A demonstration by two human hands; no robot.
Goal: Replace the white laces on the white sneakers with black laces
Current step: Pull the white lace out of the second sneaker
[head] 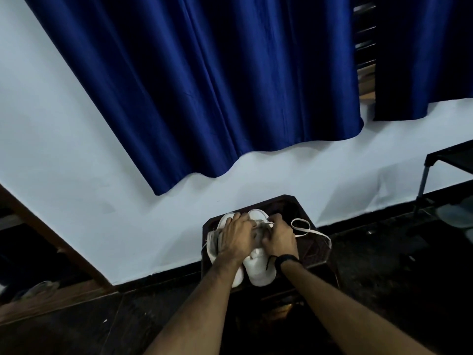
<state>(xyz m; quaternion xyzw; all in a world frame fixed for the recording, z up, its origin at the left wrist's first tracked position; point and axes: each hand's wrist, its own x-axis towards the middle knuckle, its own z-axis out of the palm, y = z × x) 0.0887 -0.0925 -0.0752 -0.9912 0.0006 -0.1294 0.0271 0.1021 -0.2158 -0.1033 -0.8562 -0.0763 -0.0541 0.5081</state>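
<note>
Two white sneakers stand side by side on a small dark stool (312, 249) against the wall. My left hand (236, 235) lies over the left sneaker (213, 245), fingers curled onto its laced part. My right hand (280, 238) grips the lace area of the right sneaker (259, 272), where a white lace (303, 229) runs out from under the fingers and loops to the right across the stool. A short black strand (269, 261) hangs beside my right wrist. The eyelets are hidden under both hands.
A white wall with a blue curtain (217, 85) rises behind the stool. A black metal rack (445, 175) stands at the right with a pale object under it. Wooden trim (51, 234) and shoes on the dark floor lie at the left.
</note>
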